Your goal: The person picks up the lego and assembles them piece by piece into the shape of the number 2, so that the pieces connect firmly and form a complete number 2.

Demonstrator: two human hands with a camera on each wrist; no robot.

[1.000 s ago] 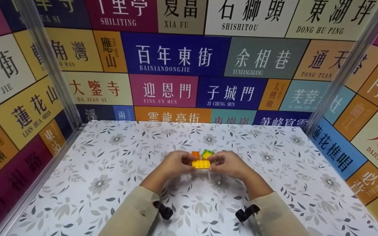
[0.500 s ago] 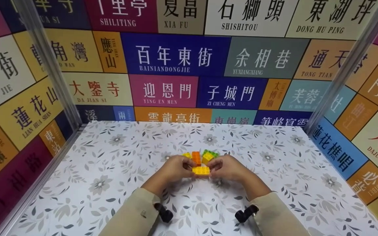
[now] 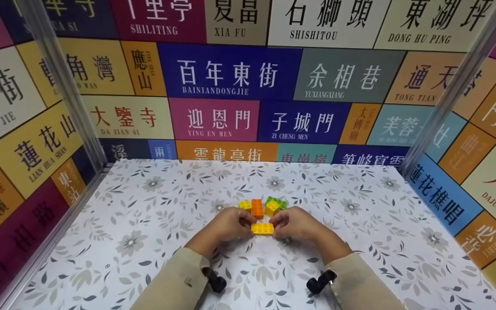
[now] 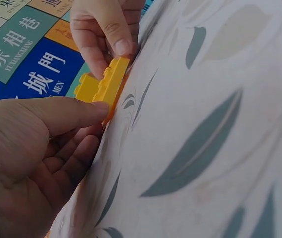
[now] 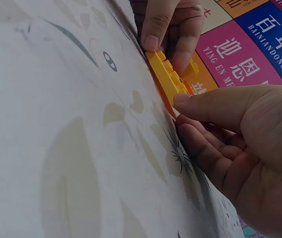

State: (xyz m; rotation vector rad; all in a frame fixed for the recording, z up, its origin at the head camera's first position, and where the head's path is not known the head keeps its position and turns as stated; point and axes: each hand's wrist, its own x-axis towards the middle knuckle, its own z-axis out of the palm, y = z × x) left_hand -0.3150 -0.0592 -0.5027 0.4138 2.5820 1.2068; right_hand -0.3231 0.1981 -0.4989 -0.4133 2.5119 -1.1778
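A long yellow toy brick (image 3: pixel 262 228) with studs on top lies crosswise between my two hands, low over the cloth. My left hand (image 3: pixel 230 226) pinches its left end, the thumb on its near side in the left wrist view. From the other side my right hand (image 3: pixel 293 226) pinches the right end, thumb also on the near side (image 5: pixel 163 77). An orange strip (image 4: pixel 112 113) shows along the brick's lower edge. Just beyond it stand an orange brick (image 3: pixel 257 208), a small yellow brick (image 3: pixel 244 205) and a yellow brick (image 3: pixel 272 207) overlapping a green brick (image 3: pixel 281 201).
White cloth (image 3: pixel 144 275) with a grey leaf and flower print covers the table. Walls of colourful sign panels (image 3: pixel 230 71) close in the back and both sides, with clear strips (image 3: pixel 65 86) at the corners. Black wrist cameras (image 3: pixel 215 280) sit at the sleeve cuffs.
Both hands have drawn the long yellow brick toward me and lower. The orange brick and the small yellow one behind, partly or fully covered before, now show.
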